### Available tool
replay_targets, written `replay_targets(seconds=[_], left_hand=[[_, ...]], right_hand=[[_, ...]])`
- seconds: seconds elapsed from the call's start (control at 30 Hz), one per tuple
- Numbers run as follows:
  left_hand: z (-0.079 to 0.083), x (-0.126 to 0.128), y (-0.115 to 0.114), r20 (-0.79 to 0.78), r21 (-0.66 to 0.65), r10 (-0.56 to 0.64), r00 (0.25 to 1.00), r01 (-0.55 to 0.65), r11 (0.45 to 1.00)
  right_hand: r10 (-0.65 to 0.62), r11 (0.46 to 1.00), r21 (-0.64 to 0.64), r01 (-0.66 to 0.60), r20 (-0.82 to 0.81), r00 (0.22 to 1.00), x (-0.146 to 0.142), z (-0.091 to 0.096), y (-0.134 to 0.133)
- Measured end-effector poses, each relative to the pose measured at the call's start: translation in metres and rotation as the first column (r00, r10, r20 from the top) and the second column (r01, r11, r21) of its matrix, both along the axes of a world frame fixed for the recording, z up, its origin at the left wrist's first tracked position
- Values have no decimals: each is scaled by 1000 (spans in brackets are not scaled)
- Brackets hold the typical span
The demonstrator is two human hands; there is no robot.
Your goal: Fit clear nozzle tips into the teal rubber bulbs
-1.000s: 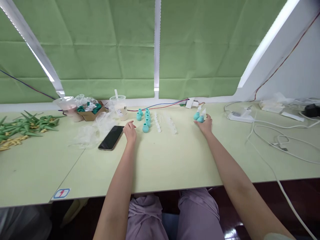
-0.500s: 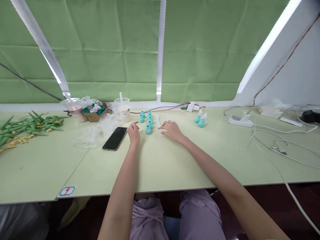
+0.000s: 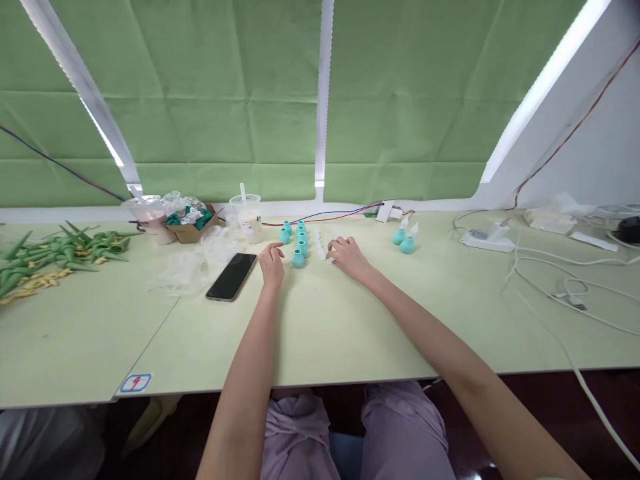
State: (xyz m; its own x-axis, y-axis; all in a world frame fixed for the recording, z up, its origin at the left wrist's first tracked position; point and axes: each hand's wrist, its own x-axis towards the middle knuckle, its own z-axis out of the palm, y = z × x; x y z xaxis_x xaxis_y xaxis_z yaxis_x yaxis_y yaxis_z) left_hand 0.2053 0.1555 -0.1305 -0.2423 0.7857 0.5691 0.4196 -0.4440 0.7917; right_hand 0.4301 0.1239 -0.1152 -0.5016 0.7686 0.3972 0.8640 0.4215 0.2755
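My left hand rests on the table with its fingers loosely bent and apart, holding nothing. Just to its right stand several small teal rubber bulbs, upright with their round mouths facing up. Beside these bulbs runs a row of small white tips. My right hand is at the right side of that row, fingers bent down and apart, fingertips close to the white pieces; whether they touch one I cannot tell. Farther right stand two teal bulbs fitted with white pointed tips.
A black phone lies left of my left hand, near crumpled clear plastic bags. Behind are two plastic cups and a cardboard box. Green and yellow pieces pile at far left. A power strip and white cables lie right.
The view has shifted slightly. My right hand has drawn a little to the right, its fingers more bent, and more of the white row shows. My left hand has hardly moved.
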Motion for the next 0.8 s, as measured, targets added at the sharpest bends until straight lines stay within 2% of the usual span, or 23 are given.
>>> replay_targets(seconds=[0.23, 0.3, 0.37, 0.43, 0.5, 0.57, 0.67, 0.8], left_hand=[[1, 0, -2, 2, 79, -9, 1000, 8, 997], [2, 0, -3, 13, 92, -11, 1000, 9, 996], [2, 0, -4, 29, 102, -22, 999, 19, 995], [4, 1, -5, 27, 108, -39, 999, 36, 994], [6, 4, -7, 6, 109, -60, 998, 59, 992], [10, 8, -10, -21, 111, -67, 998, 69, 991], [15, 17, -15, -66, 122, -77, 995, 84, 989], [20, 30, -26, -136, 129, -184, 974, 201, 971]], right_hand=[[-16, 1000, -20, 17, 31, 999, -5, -4, 3], [-1, 999, -39, -1, -52, 999, -5, -2, 1], [-8, 998, -56, -5, -223, 975, -3, 4, 0], [-29, 997, -81, -8, -448, 894, 1, 13, -2], [-29, 992, -112, -58, -650, 760, 6, 23, -2], [-15, 983, -127, -133, -776, 631, 9, 33, -3], [-20, 968, -147, -205, -856, 517, 11, 44, -5], [-51, 943, -189, -274, -896, 442, 8, 47, -6]])
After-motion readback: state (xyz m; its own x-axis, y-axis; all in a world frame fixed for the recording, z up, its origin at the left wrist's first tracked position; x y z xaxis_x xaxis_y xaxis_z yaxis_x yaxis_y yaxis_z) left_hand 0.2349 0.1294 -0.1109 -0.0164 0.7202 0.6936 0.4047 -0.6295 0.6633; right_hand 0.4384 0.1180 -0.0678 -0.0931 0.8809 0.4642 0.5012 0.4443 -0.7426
